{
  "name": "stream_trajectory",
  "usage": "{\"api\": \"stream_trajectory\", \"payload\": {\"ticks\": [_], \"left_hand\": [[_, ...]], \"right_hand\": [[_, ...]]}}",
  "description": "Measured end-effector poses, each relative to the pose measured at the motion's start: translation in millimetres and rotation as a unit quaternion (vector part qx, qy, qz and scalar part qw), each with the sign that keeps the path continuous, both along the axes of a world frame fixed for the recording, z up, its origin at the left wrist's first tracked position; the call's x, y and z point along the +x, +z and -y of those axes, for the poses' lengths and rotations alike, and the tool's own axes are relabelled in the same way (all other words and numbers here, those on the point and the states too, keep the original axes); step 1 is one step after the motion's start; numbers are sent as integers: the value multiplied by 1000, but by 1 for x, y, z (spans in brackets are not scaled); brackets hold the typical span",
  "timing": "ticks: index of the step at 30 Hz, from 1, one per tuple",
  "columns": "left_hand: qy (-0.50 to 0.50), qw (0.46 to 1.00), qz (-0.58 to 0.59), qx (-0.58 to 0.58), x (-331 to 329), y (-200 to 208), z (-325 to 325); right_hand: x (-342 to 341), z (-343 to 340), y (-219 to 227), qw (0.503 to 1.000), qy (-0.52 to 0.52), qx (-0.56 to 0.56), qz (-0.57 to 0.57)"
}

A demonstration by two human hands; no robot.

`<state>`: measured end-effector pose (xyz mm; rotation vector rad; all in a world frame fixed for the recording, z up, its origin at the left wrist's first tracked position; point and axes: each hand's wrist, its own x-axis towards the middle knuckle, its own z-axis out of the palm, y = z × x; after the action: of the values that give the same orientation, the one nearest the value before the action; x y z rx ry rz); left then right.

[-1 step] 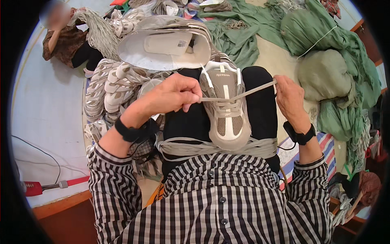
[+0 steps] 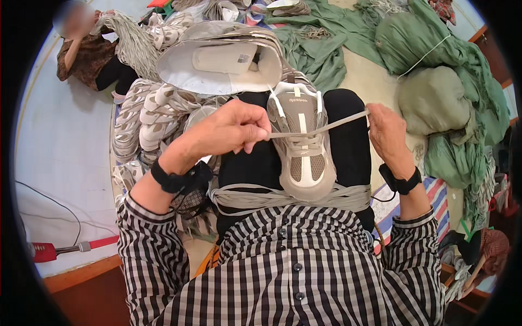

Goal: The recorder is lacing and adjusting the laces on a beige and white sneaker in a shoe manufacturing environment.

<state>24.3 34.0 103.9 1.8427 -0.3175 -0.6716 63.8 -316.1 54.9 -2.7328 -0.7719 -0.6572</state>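
A taupe and white sneaker upper (image 2: 311, 163) rests between my black-clad thighs, its toe toward me. Its lower eyelets are laced, and the upper white eyelet edges stand spread around the tongue. Left of the shoe, my left hand (image 2: 239, 125) pinches one end of a flat beige shoelace (image 2: 341, 123). On the other side my right hand (image 2: 387, 127) pinches the other end, higher up. Between both hands the lace stretches across the tongue, just above the laced rows. Over my lap lies a bundle of loose laces (image 2: 247, 199).
Ahead stands a large pale container (image 2: 174, 70) with an insole-shaped piece inside. Stacked shoe uppers (image 2: 155, 117) lie to the left. Green cloth sacks (image 2: 435, 100) fill the right. A person (image 2: 89, 54) sits at far left near hanging laces (image 2: 136, 46). A black cable (image 2: 65, 206) crosses the left floor.
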Motion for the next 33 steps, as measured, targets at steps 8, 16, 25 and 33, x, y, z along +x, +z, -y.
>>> {"api": "stream_trajectory", "payload": {"ticks": [8, 16, 25, 33], "left_hand": [[96, 993, 44, 51, 7, -62, -47], [177, 979, 90, 38, -36, -53, -100], [226, 749, 502, 370, -68, -89, -152], [277, 685, 473, 481, -95, -74, -245]], "right_hand": [[5, 22, -4, 995, -87, -51, 11], [41, 157, -19, 984, -172, -9, -44], [38, 400, -36, 960, -211, 166, -82], [-24, 464, 4, 923, -374, 45, 82]]}}
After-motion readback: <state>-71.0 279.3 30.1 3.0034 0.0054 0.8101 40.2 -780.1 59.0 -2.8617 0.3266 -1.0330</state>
